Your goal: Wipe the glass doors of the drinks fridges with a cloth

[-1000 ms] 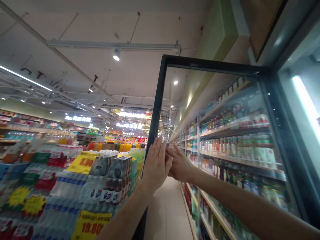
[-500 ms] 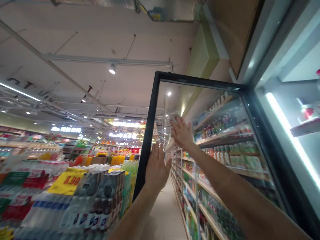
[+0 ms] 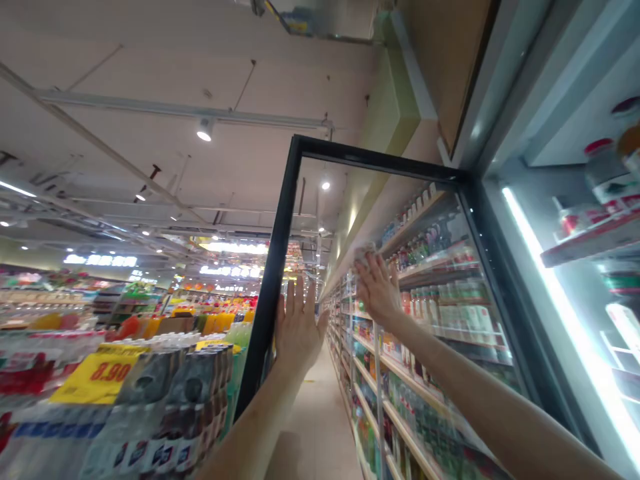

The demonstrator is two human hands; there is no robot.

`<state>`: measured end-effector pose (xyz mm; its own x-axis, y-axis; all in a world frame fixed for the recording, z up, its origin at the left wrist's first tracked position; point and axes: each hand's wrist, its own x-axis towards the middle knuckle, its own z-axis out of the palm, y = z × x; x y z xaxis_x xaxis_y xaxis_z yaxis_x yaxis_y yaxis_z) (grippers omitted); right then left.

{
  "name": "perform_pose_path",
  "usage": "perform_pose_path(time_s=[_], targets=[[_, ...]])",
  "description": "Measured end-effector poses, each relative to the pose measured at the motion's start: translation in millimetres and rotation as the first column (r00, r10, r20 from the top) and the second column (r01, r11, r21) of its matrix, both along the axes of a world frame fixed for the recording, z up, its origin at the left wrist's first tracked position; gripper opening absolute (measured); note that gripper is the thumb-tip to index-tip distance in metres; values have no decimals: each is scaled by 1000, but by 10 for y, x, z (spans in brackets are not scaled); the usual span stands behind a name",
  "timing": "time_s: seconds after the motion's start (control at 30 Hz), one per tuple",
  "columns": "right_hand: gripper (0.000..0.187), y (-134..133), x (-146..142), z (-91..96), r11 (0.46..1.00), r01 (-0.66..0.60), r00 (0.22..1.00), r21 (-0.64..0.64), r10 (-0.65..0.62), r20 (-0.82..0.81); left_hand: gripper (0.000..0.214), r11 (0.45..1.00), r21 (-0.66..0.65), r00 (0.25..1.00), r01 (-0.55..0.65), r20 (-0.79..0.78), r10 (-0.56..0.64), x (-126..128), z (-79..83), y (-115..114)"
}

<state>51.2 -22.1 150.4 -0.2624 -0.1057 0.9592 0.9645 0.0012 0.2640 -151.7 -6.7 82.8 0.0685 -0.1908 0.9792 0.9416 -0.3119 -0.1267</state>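
Observation:
The open glass cooler door (image 3: 274, 260), framed in black, stands in front of me. My left hand (image 3: 299, 333) lies flat on the pane beside the frame's far upright, fingers pointing up and thumb spread. Higher and to the right, my right hand (image 3: 379, 292) presses a pale crumpled cloth (image 3: 365, 251) to the glass. Its fingers are spread over the cloth, which shows only as a blurred wad past the fingertips; whether it is fabric or paper I cannot tell.
On the right, the lit cooler interior has bottles (image 3: 613, 177) on a shelf (image 3: 590, 241). Stacked drink packs with a yellow price sign (image 3: 95, 375) stand on the left. Through the glass, shelves of bottles (image 3: 445, 307) line an aisle floor (image 3: 310, 420).
My right hand and the cloth have slid down and a little right across the pane. My left hand stays by the frame. The view has turned right, showing more cooler bottles.

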Motion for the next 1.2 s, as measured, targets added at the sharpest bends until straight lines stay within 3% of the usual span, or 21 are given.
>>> perform_pose_path(time_s=[0.07,0.1,0.2,0.27,0.3,0.4,0.47,0.57,0.63,0.7,0.77,0.83,0.9,0.97,1.0,1.07,1.13,1.2], targets=[[43,-64,226,-75,996,36,995,-79,-28,100,52,1000,14,1000,-19,-12,19,-6,-14,-7],[43,-104,363,-83,995,41,998,-93,-37,51,52,1000,17,1000,-22,-19,22,-11,-20,-10],[51,-206,739,-40,1000,23,932,-14,-27,-361,53,1000,8,999,-18,-30,18,-10,-22,-17],[53,-221,826,-39,1000,25,889,17,-15,-458,54,1000,-4,999,-12,-34,11,21,2,-24],[51,-210,815,-59,1000,26,909,2,-23,-416,53,1000,-6,999,-7,-43,7,47,24,-28],[43,-173,767,-151,991,51,994,-125,-62,-89,52,1000,-11,997,4,-80,-4,147,114,-40],[43,-204,896,-175,984,73,994,-162,-85,-65,54,1000,-2,997,14,-73,-14,205,171,-44],[50,-324,1291,-158,992,79,900,-98,-113,-421,59,1000,7,998,28,-60,-28,242,215,-37],[56,-369,1472,-177,994,93,831,-64,-113,-544,60,999,0,997,40,-60,-40,242,218,-19],[54,-342,1503,-241,991,97,862,-89,-129,-490,61,998,-7,996,58,-63,-59,234,212,13],[47,-272,1475,-315,980,112,955,-163,-151,-253,61,997,-2,995,83,-59,-83,228,206,55],[45,-219,1511,-343,976,130,984,-173,-149,-100,61,994,5,993,107,-55,-106,226,203,95],[48,-210,1628,-308,989,115,961,-90,-134,-242,60,991,-1,990,130,-52,-130,228,204,122],[51,-223,1713,-246,995,104,872,-3,-93,-481,60,989,-19,988,145,-55,-146,233,205,136],[51,-225,1706,-223,995,100,853,1,-86,-515,60,989,-26,988,145,-56,-146,236,205,139],[49,-213,1582,-210,994,96,920,-52,-109,-377,60,991,-30,990,128,-52,-130,240,204,142],[46,-189,1399,-224,983,120,991,-140,-128,-48,60,995,-20,994,100,-50,-101,241,202,149],[46,-169,1285,-218,973,158,979,-169,-132,157,60,997,-5,996,73,-48,-74,237,200,159]])
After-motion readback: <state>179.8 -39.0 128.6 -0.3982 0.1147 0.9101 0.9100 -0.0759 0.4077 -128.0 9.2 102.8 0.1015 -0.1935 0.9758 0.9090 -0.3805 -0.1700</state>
